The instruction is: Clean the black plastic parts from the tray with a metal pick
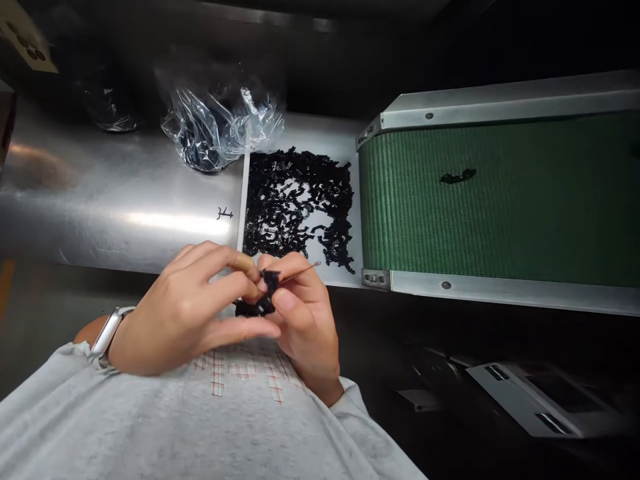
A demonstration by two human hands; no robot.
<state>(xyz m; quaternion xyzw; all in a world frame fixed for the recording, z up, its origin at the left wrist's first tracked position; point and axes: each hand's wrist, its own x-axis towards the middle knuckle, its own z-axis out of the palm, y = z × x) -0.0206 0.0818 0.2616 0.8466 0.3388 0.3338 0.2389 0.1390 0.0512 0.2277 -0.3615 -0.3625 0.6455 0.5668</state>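
Close to my chest, both hands meet at a small black part (269, 285), irregular in outline and likely plastic. My left hand (187, 303), with a watch on the wrist, has its fingers closed on the part, while its thumb lies stretched out below. My right hand (313, 327) pinches the same part between thumb and fingers. A thin brownish rod (303, 271), perhaps a tool, also sticks out of the right hand. Just beyond the hands, many similar black parts (270, 193) lie spread over a white tray or sheet (316, 220).
A green conveyor belt (410, 213) with metal side rails runs off to the right, carrying one black piece (457, 177). Clear plastic bags (200, 127) holding dark contents stand on the metal bench (100, 200). Below the belt sits a pale device (515, 400).
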